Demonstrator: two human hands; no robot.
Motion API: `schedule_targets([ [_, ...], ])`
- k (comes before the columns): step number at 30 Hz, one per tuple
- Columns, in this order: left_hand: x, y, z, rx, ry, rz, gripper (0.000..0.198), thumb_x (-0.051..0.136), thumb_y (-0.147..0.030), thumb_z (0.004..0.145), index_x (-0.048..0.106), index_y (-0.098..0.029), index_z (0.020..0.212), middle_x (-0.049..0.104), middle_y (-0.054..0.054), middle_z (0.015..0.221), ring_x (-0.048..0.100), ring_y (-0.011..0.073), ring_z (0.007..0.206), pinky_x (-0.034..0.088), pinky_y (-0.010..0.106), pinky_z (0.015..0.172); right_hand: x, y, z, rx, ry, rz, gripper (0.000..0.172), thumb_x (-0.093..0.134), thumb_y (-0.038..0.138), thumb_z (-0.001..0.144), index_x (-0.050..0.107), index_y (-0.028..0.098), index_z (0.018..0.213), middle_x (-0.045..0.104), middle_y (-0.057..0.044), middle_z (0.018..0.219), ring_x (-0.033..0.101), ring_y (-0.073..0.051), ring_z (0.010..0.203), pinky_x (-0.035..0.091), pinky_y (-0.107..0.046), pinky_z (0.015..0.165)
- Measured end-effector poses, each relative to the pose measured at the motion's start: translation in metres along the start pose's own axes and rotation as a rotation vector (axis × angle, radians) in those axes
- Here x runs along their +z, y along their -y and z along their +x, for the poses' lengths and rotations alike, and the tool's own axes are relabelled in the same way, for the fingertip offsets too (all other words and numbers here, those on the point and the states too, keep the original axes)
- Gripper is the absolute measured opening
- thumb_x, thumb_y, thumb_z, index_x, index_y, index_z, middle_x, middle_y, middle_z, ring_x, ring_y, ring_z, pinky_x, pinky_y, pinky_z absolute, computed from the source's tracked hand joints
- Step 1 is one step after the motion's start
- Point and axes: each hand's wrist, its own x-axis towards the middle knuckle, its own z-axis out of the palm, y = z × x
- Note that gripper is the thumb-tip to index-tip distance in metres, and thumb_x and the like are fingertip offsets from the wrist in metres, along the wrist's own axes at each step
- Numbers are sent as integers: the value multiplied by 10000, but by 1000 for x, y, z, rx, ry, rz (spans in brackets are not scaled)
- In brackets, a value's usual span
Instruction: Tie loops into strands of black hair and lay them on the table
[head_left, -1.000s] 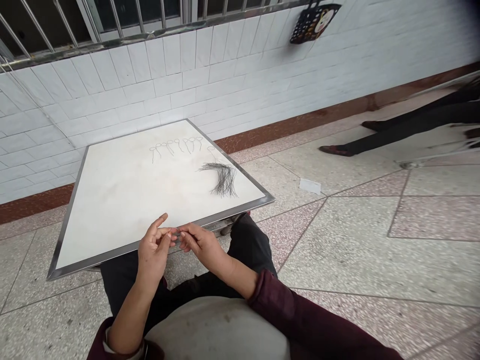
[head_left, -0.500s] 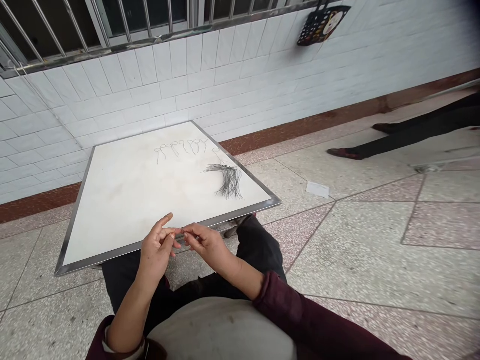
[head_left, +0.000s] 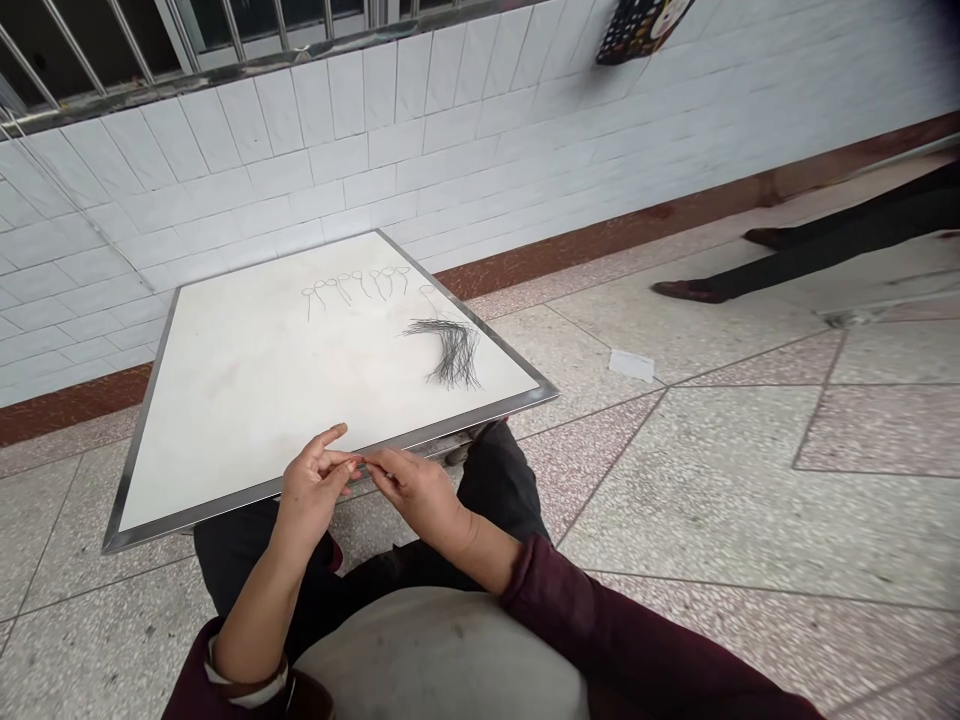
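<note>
My left hand (head_left: 310,492) and my right hand (head_left: 420,492) meet at the fingertips over the near edge of the white table (head_left: 247,400). Thumb and finger of each hand are pinched together; whatever they hold is too thin to make out. The left index finger points up, away from the pinch. On the tabletop, to the right, lies a loose bundle of thin dark wires (head_left: 454,352). Farther back is a row of several thin wires with looped ends (head_left: 345,284). One more looped wire (head_left: 427,291) rests near the right edge, just behind the bundle.
A metal rim (head_left: 247,492) borders the table, whose far side stands near a tiled wall (head_left: 300,150). Window bars (head_left: 135,40) and a hanging dotted bag (head_left: 637,30) are above. On the floor lies a white paper (head_left: 631,365); another person's legs (head_left: 817,250) extend at right.
The view has tilted slightly downward and shifted a little. My right fingers have closed in and turned slightly at the pinch; my left hand is nearly unchanged. The wires on the table lie as before.
</note>
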Motion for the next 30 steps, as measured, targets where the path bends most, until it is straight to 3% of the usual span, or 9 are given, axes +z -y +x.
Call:
schedule_targets([
  [3,-3,-1,1,-2,-22,17,556,649,-348,798,522,-181,1313,718,77,927,684,181,803,511,234,597,-1,2,0,82,104,301,191,493,299,942,657,211,988,667,-34,810,612,-137,704,479,-245,638],
  [6,-3,-3,0,19,-2,8,534,656,-338,789,548,-177,1286,708,55,876,670,157,753,514,236,614,-2,3,0,275,252,693,281,479,428,941,626,188,945,623,0,712,570,-107,587,483,-226,551],
  [8,-3,-3,-1,24,18,-2,521,665,-334,781,566,-181,1269,705,42,850,659,145,727,517,239,631,-4,4,0,349,308,794,311,490,460,927,611,174,913,595,15,656,533,-95,547,458,-212,519],
  [15,1,0,-3,23,-33,-58,499,694,-328,752,604,-169,1216,696,27,773,664,152,703,507,236,613,-3,6,1,197,165,528,203,575,361,882,677,188,850,598,10,659,483,-95,582,392,-219,555],
  [21,-2,-4,-4,47,-44,-91,509,696,-312,748,594,-166,1224,699,30,770,653,146,688,492,229,590,-4,6,-1,437,372,969,336,577,479,867,651,177,994,566,27,677,383,-63,500,298,-184,460],
  [25,-3,-2,-5,58,-47,-77,482,684,-302,758,595,-179,1216,680,12,754,643,134,670,485,216,567,-2,1,-4,528,369,1070,299,662,453,806,628,166,883,550,42,622,329,-52,473,221,-175,442],
  [30,1,1,-4,68,-60,-67,465,677,-315,764,617,-188,1208,675,8,757,625,122,651,506,231,608,-1,1,-5,331,212,737,242,634,422,835,634,182,804,566,23,633,435,-89,537,349,-210,517],
])
